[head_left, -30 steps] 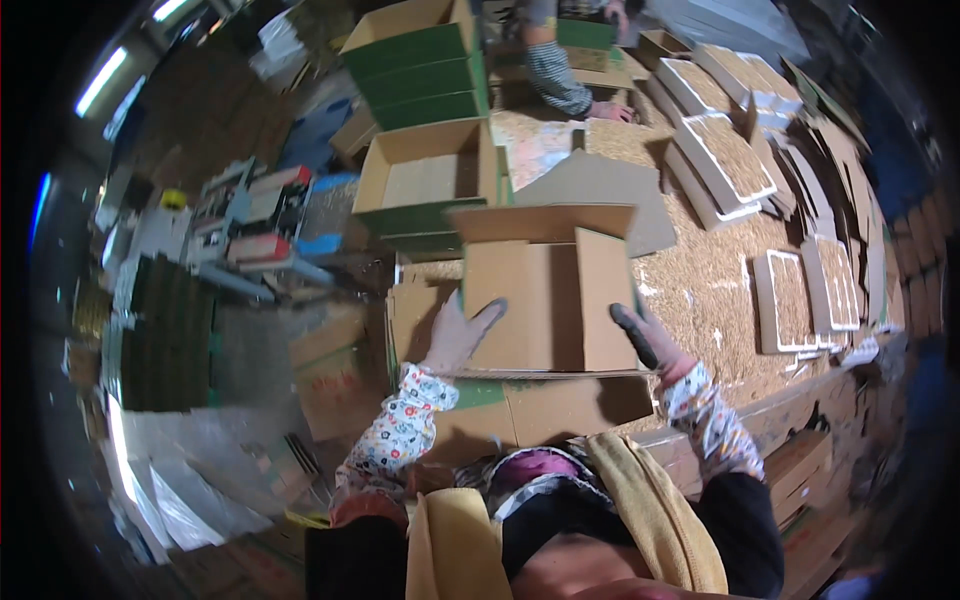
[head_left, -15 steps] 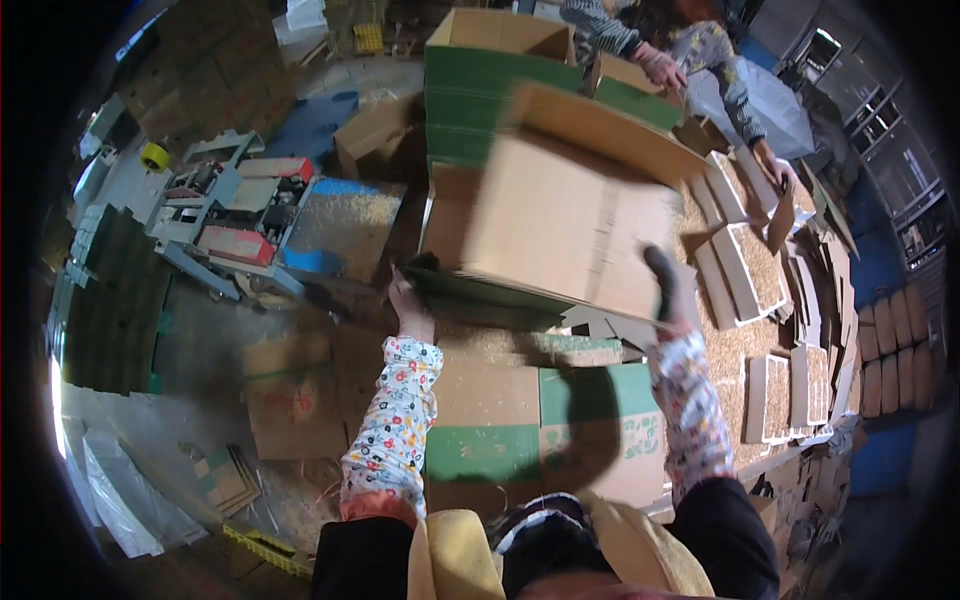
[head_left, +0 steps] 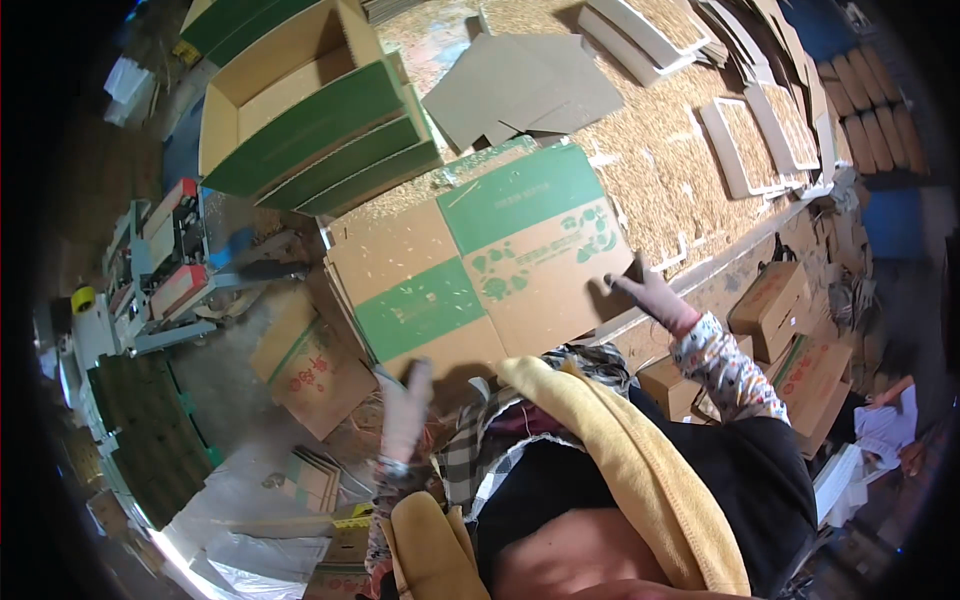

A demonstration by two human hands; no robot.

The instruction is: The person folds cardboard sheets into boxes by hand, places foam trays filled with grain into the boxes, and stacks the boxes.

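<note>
A flat cardboard sheet, brown and green with printed patterns, lies on a stack in front of me, dusted with shavings. Near its right edge is my right hand, gloved with dark fingertips, its fingers apart and nothing in them. My left hand is beside the sheet's near left corner, empty, somewhat blurred, with its fingers stretched out. Whether either hand touches the cardboard I cannot tell. Beyond the sheet, at the upper left, stands an open cardboard box with green sides, several walls nested together.
A grey flat piece lies on the shavings-covered table. White trays filled with shavings stand to the right. A red and grey machine is at the left. Brown cartons sit at the lower right.
The box that both hands held up has left them and the open green boxes now stand at the upper left. My hands have come back to the flat sheet, and the view has shifted.
</note>
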